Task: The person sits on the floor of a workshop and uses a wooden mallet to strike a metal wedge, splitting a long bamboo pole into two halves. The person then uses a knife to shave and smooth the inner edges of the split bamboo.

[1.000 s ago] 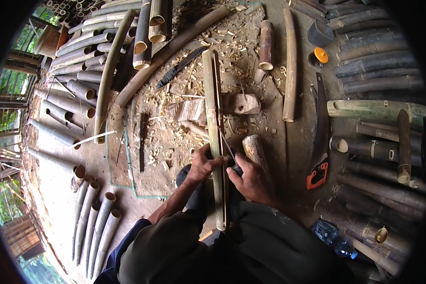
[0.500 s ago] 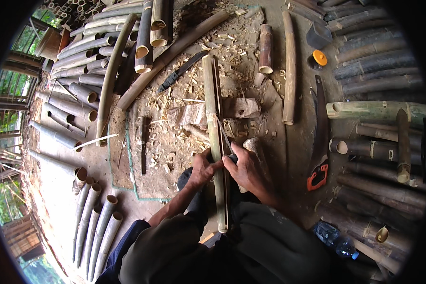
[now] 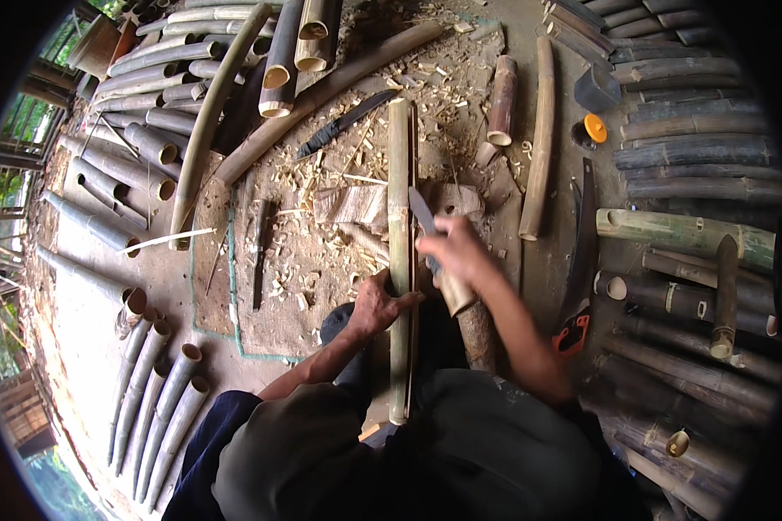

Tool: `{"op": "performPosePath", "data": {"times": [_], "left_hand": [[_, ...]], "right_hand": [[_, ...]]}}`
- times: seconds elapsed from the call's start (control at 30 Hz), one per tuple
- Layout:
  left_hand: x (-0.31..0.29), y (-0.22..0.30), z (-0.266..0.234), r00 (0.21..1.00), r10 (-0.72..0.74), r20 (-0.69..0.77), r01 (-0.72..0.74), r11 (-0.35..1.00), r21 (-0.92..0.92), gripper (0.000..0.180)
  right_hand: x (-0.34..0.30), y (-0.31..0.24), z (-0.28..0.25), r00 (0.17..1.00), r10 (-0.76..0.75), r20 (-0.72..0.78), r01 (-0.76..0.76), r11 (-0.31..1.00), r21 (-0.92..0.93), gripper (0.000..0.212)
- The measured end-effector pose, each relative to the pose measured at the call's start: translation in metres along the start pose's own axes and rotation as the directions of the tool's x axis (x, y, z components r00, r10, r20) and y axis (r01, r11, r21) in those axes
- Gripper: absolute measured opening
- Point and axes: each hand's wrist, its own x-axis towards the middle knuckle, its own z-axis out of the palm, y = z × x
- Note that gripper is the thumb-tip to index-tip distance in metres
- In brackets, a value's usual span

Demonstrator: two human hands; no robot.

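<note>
A long pale bamboo pole stands lengthwise before me, its near end between my legs. A narrow lengthwise slot runs along its right side. My left hand is closed around the pole about midway, its thumb reaching across to the slotted side. My right hand grips a knife, the blade pointing up and away, just right of the pole. Most of the knife's handle is hidden by my fingers. Just below that hand is a short bamboo piece. Under the pole lies a wooden block.
Wood chips cover the mat. A black-wrapped machete lies beyond my left hand. To the right are a handsaw, an orange-yellow lid and stacked bamboo. More bamboo tubes lie left.
My right hand has lifted off the pole and moved right and away from me, with the knife. My left hand stays on the pole. The whole view has shifted slightly.
</note>
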Motion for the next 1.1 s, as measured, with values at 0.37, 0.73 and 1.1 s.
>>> {"op": "performPosePath", "data": {"times": [0.37,0.73,1.1], "left_hand": [[0.003,0.005,-0.010,0.989,-0.028,0.144,0.057,0.978,-0.200,0.046],[0.000,0.009,-0.014,0.995,-0.052,0.081,0.057,0.996,-0.066,0.045],[0.004,-0.011,-0.027,0.957,-0.020,0.289,0.140,0.905,-0.402,0.055]], "right_hand": [[-0.099,0.036,0.055,0.998,-0.007,-0.063,0.041,0.820,0.571,0.050],[-0.078,0.028,0.058,0.998,0.007,-0.057,0.039,0.641,0.766,0.047],[-0.063,-0.014,0.016,0.966,-0.108,-0.236,0.221,0.818,0.531,0.050]]}}
